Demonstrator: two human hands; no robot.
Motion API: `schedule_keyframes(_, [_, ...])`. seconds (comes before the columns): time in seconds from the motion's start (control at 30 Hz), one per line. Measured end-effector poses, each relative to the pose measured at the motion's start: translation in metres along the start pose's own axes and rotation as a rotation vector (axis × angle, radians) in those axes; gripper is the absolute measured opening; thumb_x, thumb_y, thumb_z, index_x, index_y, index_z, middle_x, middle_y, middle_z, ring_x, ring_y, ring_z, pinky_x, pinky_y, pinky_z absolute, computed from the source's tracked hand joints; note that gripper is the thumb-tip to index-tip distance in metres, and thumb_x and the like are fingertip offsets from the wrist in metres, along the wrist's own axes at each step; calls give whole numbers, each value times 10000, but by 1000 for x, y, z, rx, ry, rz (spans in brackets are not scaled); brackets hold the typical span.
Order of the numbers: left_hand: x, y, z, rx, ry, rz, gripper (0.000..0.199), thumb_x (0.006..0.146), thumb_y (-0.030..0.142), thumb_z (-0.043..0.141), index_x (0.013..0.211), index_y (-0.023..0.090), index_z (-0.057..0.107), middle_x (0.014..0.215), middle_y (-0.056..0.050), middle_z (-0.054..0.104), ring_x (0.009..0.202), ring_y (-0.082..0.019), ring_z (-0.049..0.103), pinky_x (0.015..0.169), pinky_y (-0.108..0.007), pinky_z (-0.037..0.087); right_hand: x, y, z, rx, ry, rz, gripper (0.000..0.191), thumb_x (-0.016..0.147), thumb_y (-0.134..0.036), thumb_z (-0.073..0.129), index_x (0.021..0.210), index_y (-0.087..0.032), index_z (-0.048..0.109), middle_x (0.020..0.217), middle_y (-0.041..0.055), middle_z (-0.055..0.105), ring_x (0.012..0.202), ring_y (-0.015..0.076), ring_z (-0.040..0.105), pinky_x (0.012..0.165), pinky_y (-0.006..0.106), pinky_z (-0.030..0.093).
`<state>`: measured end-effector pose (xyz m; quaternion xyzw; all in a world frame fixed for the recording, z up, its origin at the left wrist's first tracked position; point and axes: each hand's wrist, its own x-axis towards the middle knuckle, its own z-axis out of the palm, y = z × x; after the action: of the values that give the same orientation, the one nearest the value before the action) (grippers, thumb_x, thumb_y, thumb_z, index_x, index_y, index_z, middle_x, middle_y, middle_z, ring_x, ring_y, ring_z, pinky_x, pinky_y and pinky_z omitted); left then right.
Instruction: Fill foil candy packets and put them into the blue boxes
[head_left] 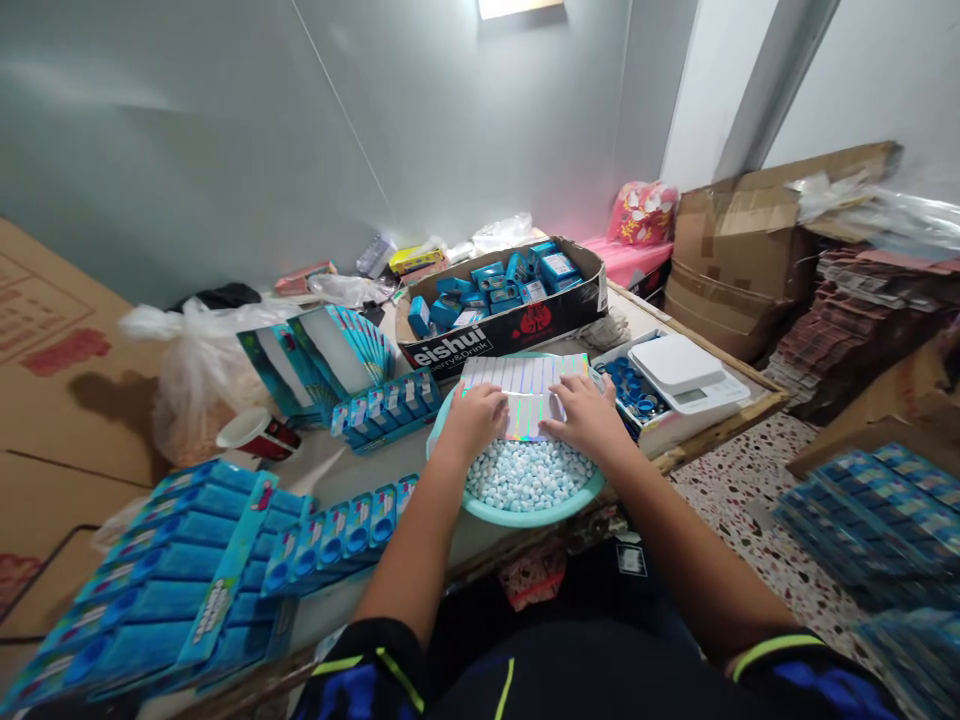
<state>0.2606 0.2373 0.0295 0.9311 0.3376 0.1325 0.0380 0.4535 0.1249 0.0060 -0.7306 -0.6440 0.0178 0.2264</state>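
Observation:
My left hand [476, 415] and my right hand [586, 415] grip the two sides of a shiny, striped folded card sheet [526, 380], fingers curled at its edges. A crease runs across the sheet between my hands. Directly beneath is a light turquoise basin [517, 517] filled with small white and pale blue candies [531, 475]. The sheet covers the back part of the basin. To the left of the basin stand a row of small blue boxes [386, 408] and another row of blue boxes with round holes [337, 535].
A black carton [510, 335] of blue boxes stands behind the basin. On the right are a white scale [686, 375] and a tray of blue caps [634, 390]. Fanned cards [330, 355], a paper cup [259, 435] and stacked blue boxes [180, 570] occupy the left.

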Motion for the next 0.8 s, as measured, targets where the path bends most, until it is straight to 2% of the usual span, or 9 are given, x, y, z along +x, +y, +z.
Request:
schedule_keyframes(0.1, [-14, 4, -2, -58, 42, 27, 136, 888, 232, 629, 964, 211, 739, 1165, -96, 754, 1213, -289, 631, 1236, -574, 199, 1, -1, 1, 1, 6, 7, 437, 894, -440, 688, 1264, -213, 637, 1442, 158, 572, 1372, 344, 452, 1165, 682, 142])
schedule_keyframes(0.17, [-35, 8, -9, -158, 101, 19, 121, 884, 279, 657, 943, 211, 738, 1138, -93, 766, 1203, -282, 649, 1244, -557, 212, 1, -1, 2, -1, 8, 14, 414, 893, -442, 682, 1238, -215, 648, 1438, 151, 576, 1365, 344, 461, 1159, 691, 148])
schedule_keyframes(0.3, [-104, 15, -34, -376, 268, -122, 173, 914, 374, 642, 897, 230, 736, 1096, -81, 781, 1137, -260, 696, 1244, -545, 256, -1, 7, 9, -11, 22, -6, 401, 890, -452, 666, 1217, -221, 658, 1411, 137, 597, 1343, 352, 484, 1151, 707, 144])
schedule_keyframes(0.43, [-180, 15, -61, -462, 337, -352, 169, 888, 383, 659, 864, 237, 742, 1067, -72, 790, 1069, -257, 726, 1216, -543, 338, -6, 2, 6, -10, 125, -28, 352, 909, -398, 624, 1205, -214, 673, 1364, 160, 630, 1290, 368, 535, 1152, 709, 134])
schedule_keyframes(0.53, [-223, 13, -72, -438, 333, -508, 164, 873, 371, 655, 894, 248, 761, 1036, -61, 794, 1027, -259, 738, 1123, -494, 473, -16, -37, -7, 121, 209, -132, 336, 938, -390, 595, 1225, -233, 672, 1366, 158, 634, 1289, 364, 546, 1152, 651, 227])
schedule_keyframes(0.6, [-242, 12, -74, -411, 306, -607, 176, 861, 379, 656, 928, 260, 768, 1041, -57, 791, 1073, -285, 724, 966, -439, 581, -29, -81, -16, 276, 119, -338, 349, 956, -408, 589, 1263, -258, 659, 1362, 129, 642, 1293, 330, 552, 1128, 559, 336])
schedule_keyframes(0.67, [-253, 11, -76, -395, 283, -639, 175, 858, 376, 646, 918, 263, 765, 1011, -50, 791, 1094, -301, 715, 896, -418, 605, -44, -129, -18, 392, -47, -578, 354, 964, -393, 605, 1296, -277, 643, 1337, 91, 663, 1272, 285, 574, 1143, 499, 351])
schedule_keyframes(0.73, [-260, 10, -77, -400, 275, -586, 166, 868, 359, 621, 884, 252, 747, 932, -39, 788, 1028, -282, 735, 1004, -445, 560, -56, -169, -12, 443, -202, -738, 373, 957, -340, 628, 1324, -272, 625, 1280, 71, 693, 1224, 259, 606, 1142, 478, 359])
schedule_keyframes(0.8, [-265, 8, -78, -412, 270, -521, 164, 880, 348, 601, 883, 238, 722, 878, -32, 779, 946, -249, 751, 1122, -463, 475, -62, -196, 1, 465, -296, -792, 374, 944, -281, 643, 1315, -244, 630, 1201, 72, 722, 1155, 254, 640, 1097, 471, 401])
